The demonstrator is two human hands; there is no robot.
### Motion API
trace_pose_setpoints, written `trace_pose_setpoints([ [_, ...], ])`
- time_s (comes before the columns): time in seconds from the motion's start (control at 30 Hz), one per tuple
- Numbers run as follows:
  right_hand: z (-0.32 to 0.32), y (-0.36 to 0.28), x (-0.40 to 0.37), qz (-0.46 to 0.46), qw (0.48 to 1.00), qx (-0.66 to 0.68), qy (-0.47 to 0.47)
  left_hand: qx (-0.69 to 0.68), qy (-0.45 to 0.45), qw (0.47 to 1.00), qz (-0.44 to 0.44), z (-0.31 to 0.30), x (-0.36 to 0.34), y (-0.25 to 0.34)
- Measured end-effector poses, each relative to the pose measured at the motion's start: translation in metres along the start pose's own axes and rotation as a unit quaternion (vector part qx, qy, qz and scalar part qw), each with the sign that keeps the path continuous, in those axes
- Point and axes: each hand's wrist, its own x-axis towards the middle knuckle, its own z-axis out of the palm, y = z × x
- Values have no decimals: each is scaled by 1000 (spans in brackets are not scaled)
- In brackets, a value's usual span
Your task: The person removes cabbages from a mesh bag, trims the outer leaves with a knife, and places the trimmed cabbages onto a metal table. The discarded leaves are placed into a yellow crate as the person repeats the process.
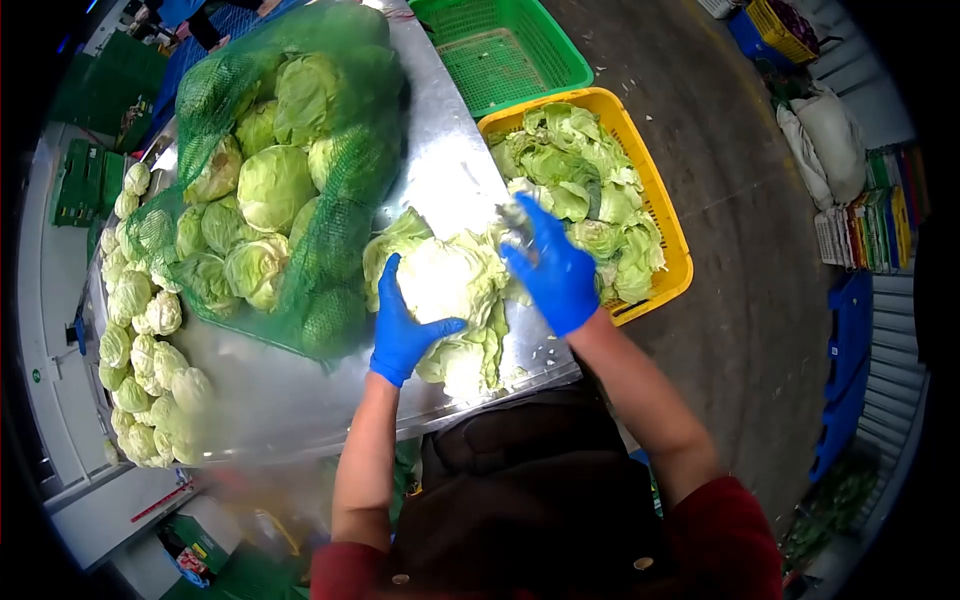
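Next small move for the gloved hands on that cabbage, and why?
Probably sweep loose leaves with the right hand into the yellow crate: the left hand grips the cabbage, peeled leaves lie around it on the table, and the crate already holds such leaves.

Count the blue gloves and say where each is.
2. One on the left hand, pressed on the cabbage on the steel table; one on the right hand, at the cabbage's far edge near the yellow crate. None seem hidden.
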Motion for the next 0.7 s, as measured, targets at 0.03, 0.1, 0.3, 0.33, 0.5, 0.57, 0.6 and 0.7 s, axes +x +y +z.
trace_pose_setpoints([
  [0.03, 6, -7, -11, -31, 999, 14, -32, 26, -1, 1000, -1, 0, 3, 3],
  [0.1, 20, -13, -32, -110, 988, 39, -105, 76, -7, 997, -2, 2, 10, 10],
  [0.3, 38, 10, -50, -136, 988, 0, -74, 67, -30, 997, 24, 4, 14, 5],
  [0.33, 34, 9, -43, -134, 988, -2, -81, 93, -28, 994, 42, 4, 15, 4],
  [0.5, 27, 22, -23, -111, 982, 52, -145, 46, -47, 998, 9, 2, 12, 2],
  [0.57, 39, 36, -32, -96, 985, 107, -93, 45, -39, 998, 12, 2, 9, 1],
  [0.6, 42, 36, -39, -84, 985, 136, -68, 99, -29, 994, 45, 3, 7, -1],
  [0.7, 37, 33, -47, -62, 987, 129, -76, 93, -26, 995, 40, 5, 3, 2],
])
